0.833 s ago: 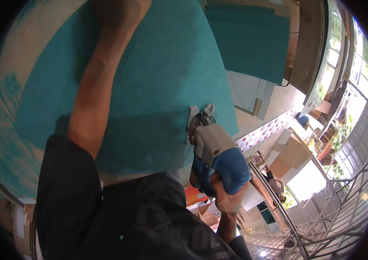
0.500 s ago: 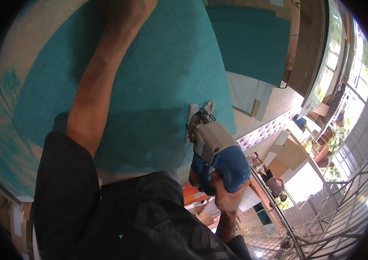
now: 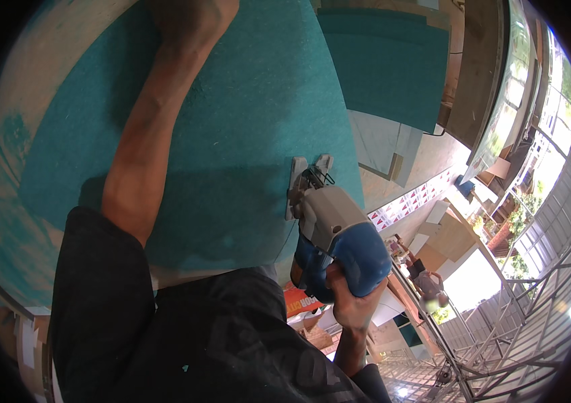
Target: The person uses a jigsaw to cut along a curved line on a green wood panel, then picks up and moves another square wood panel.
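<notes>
A large teal-green sheet (image 3: 231, 134) fills the upper left and middle of the view, lying on a pale board (image 3: 43, 80) whose worn, paint-smeared surface shows along the sheet's left side. The sheet's near edge runs just above the person's dark shirt (image 3: 198, 336), and its right edge curves down toward the power tool.

The right hand (image 3: 349, 305) is wrapped tight around the blue rear handle of a jigsaw (image 3: 332, 235), fingers (image 3: 336, 279) closed on the grip. The jigsaw has a pale grey body and a blue handle; its metal base plate (image 3: 299, 181) sits flat on the sheet close to the sheet's right edge, near its lower right corner, with the tool's body tilted back toward the person.

The left hand (image 3: 194, 13) is stretched far out across the sheet toward its far edge, the bare forearm lying over the teal surface. It presses down on the sheet at the top of the view, partly cut by the frame, so how far its fingers are spread cannot be told; it holds nothing that shows.

Beyond the right edge of the sheet, more teal panels (image 3: 386, 67) lie farther off. Below and to the right the space opens onto a lower level with pale boards (image 3: 453, 235), metal railings (image 3: 500, 336) and bright windows (image 3: 534, 134) with greenery outside
</notes>
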Motion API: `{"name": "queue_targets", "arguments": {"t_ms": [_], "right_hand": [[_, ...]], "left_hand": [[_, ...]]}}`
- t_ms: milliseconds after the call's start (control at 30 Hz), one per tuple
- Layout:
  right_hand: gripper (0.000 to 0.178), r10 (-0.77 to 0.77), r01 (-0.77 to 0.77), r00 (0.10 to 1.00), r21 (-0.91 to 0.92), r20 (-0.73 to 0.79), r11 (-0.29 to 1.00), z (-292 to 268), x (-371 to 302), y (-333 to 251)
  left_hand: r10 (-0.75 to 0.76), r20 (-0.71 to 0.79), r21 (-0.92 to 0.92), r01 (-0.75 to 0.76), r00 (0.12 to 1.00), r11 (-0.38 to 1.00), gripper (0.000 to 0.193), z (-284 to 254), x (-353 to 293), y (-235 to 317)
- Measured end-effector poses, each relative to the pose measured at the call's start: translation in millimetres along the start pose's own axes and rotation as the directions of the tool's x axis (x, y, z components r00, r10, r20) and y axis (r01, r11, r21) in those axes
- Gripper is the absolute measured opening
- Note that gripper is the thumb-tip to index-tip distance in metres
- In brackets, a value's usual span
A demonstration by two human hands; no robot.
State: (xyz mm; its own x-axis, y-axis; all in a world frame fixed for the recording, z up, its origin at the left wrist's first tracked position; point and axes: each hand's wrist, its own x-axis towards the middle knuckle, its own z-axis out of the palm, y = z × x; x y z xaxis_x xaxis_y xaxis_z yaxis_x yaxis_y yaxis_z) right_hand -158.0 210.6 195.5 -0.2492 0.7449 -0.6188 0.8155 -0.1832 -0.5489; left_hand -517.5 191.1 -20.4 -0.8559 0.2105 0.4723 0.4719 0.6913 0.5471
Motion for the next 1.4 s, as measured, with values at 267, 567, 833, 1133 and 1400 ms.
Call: {"name": "queue_targets", "arguments": {"t_ms": [267, 567, 833, 1133, 1400], "right_hand": [[0.015, 0.003, -0.003, 0.999, -0.007, -0.035, 1.0, 2.0, 1.3, 2.1], [0.019, -0.083, 0.081, 0.997, -0.095, -0.012, 0.992, -1.9, 6.1, 6.9], [0.014, 0.006, -0.006, 1.0, 0.002, -0.026, 1.0, 3.5, 8.9, -12.4], [0.021, -0.097, 0.098, 0.995, -0.061, 0.019, 0.993, 2.3, 13.9, -13.7], [0.02, -0.081, 0.08, 0.997, -0.069, -0.004, 0.994, 5.3, 16.4, -21.8]], "left_hand": [[0.017, 0.001, -0.005, -0.017, 1.0, 1.0, 0.02, -3.6, 3.4, -2.4], [-0.004, 0.007, -0.018, 0.004, 1.0, 1.0, 0.019, -4.1, 2.3, 1.1], [0.015, 0.021, -0.041, -0.014, 1.0, 0.999, 0.017, -13.1, 1.5, 2.7], [-0.015, 0.039, -0.034, 0.016, 0.999, 0.999, 0.016, -13.3, 1.7, 5.4], [-0.01, 0.043, -0.035, 0.012, 0.999, 0.999, 0.015, -14.5, 0.5, 7.5]]}}
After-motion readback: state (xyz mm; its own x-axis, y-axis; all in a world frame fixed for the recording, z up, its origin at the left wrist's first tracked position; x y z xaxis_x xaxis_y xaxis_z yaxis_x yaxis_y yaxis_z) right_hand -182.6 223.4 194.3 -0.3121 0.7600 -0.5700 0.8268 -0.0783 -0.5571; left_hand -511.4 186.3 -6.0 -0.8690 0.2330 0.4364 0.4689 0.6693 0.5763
